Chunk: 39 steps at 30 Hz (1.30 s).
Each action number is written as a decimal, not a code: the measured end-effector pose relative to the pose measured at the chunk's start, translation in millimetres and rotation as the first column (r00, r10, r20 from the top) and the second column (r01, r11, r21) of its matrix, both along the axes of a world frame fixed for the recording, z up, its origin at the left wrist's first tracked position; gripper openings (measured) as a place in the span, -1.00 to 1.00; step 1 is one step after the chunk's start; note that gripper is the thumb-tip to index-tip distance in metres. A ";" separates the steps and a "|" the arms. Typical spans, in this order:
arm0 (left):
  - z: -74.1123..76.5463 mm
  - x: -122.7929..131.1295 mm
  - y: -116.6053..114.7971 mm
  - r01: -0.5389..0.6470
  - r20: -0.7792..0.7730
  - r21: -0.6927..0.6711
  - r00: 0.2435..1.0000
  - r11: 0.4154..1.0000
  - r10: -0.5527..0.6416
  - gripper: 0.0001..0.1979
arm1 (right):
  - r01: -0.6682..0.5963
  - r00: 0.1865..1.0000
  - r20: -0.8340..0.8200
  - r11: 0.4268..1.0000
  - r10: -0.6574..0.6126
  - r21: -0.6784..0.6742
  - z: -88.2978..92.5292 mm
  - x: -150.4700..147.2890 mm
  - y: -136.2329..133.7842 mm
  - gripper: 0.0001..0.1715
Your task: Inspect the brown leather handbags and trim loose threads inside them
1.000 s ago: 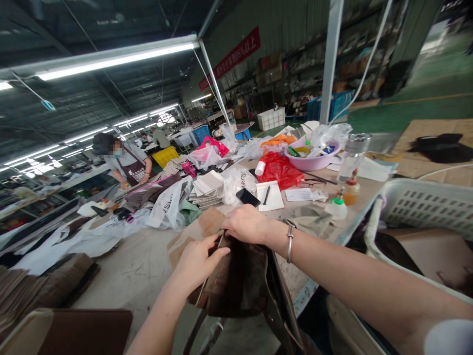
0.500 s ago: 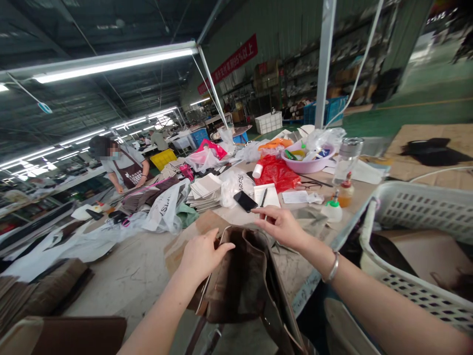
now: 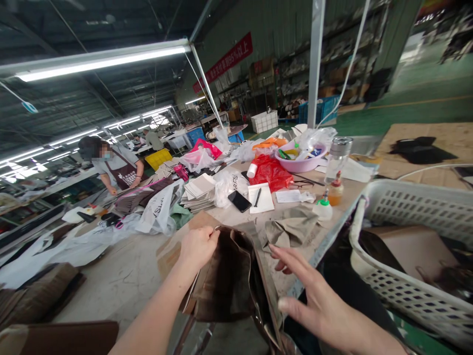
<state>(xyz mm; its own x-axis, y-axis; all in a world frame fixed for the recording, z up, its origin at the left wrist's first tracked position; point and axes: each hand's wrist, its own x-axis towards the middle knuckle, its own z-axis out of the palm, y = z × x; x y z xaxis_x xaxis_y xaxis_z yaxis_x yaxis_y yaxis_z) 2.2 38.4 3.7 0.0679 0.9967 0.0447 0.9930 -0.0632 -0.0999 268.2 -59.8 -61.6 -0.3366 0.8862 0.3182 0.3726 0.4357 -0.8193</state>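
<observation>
At the near side of a crowded tabletop (image 3: 121,276), you are gripping the far rim of a dark brown bag (image 3: 221,291) with your left hand (image 3: 197,246), its fingers and thumb closing on the edge. Your right hand (image 3: 310,291) is hovering to the bag's right with fingers spread and thumb standing apart; whether the thumb is touching the bag's side, you cannot tell from here. The bag is sitting directly in front of you, its mouth gaping and its dark interior facing you, while a sheet of brown paper (image 3: 170,254) is showing at its far left. A crumpled grey-beige cloth (image 3: 291,227) is lying just beyond your right fingertips. Farther off, a black phone (image 3: 239,201) is resting beside a white notepad (image 3: 266,203), with a pen (image 3: 257,197) lying across the pad. A red plastic bag (image 3: 271,172) is slumping near a purple basin (image 3: 305,162), and a green-topped bottle (image 3: 323,210) is standing near the right edge. To your right, a white basket (image 3: 373,268) is holding brown pieces. At the far left, a co-worker (image 3: 118,167) in a dark apron is leaning over the work surface.
</observation>
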 end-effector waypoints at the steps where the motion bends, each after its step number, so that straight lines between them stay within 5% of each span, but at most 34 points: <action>1: 0.5 0.3 -0.3 0.004 0.045 -0.014 0.999 1.000 -0.004 -0.61 | -0.018 0.998 0.067 1.000 0.017 0.009 0.2 -1.4 -10.6 -0.03; 6: 4.1 1.3 -0.1 0.132 0.402 -0.091 0.912 0.987 -0.085 -0.62 | -0.098 0.948 0.300 0.995 0.104 -0.033 -4.5 -19.0 -35.8 0.35; 11: 4.4 4.4 7.4 0.046 0.193 -0.112 0.981 0.993 -0.024 -0.64 | -0.018 0.974 0.225 0.999 0.024 -0.029 -2.9 -22.6 -33.2 0.14; 15: 10.5 -6.6 6.8 -0.017 0.180 -0.086 0.983 0.996 0.033 -0.62 | 0.083 0.986 0.152 0.995 -0.073 -0.063 5.7 -1.4 -10.2 0.11; 18: 22.9 -22.0 -0.9 -0.029 0.228 -0.091 0.972 0.995 0.049 -0.60 | 0.038 0.993 0.116 0.995 -0.028 -0.090 18.0 18.6 21.6 0.07; 22: 33.6 -37.0 -13.5 -0.090 0.517 -0.311 0.819 0.946 0.248 -0.61 | 0.029 0.987 0.155 1.000 -0.026 -0.012 28.9 29.0 70.5 -0.06; 25: 25.8 -39.1 -23.3 -0.098 0.647 -0.480 0.632 0.872 0.427 -0.60 | 0.015 0.978 0.207 1.000 -0.015 0.003 19.5 20.9 103.4 -0.18; 27: 17.1 -38.1 -32.0 -0.099 0.656 -0.511 0.597 0.854 0.462 -0.51 | 0.047 0.980 0.191 0.999 -0.047 0.003 7.0 13.6 119.3 -0.24; 29: 11.2 -36.4 -44.4 -0.154 0.593 -0.413 0.702 0.898 0.394 -0.41 | 0.079 0.984 0.160 0.997 -0.079 0.007 -4.5 9.8 128.2 -0.26; 31: 10.0 -33.4 -59.5 -0.166 0.437 -0.122 0.876 0.978 0.203 -0.38 | 0.075 0.987 0.139 0.997 -0.076 0.009 -11.0 11.1 130.1 -0.26; 33: 11.4 -28.4 -73.9 0.065 0.228 0.161 0.968 0.985 -0.101 -0.38 | 0.041 0.991 0.127 0.999 -0.041 0.000 -11.5 15.6 127.4 -0.28; 36: 11.8 -16.1 -86.7 0.548 0.043 0.161 0.827 0.821 -0.560 -0.36 | -0.026 0.994 0.107 1.000 0.028 -0.013 -5.6 22.5 120.9 -0.39; 39: 8.8 -2.4 -89.1 0.687 0.076 0.026 0.723 0.726 -0.687 -0.53 | -0.073 0.994 0.086 0.997 0.074 -0.014 -0.1 26.4 116.3 -0.50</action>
<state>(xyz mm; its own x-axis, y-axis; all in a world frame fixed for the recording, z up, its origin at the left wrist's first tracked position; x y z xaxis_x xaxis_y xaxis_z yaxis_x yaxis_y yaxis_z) -0.2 -50.7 12.5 0.7309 0.6783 0.0757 0.6814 -0.7315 -0.0253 294.5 56.6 -61.6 -0.4270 0.8613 0.2755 0.4096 0.4559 -0.7902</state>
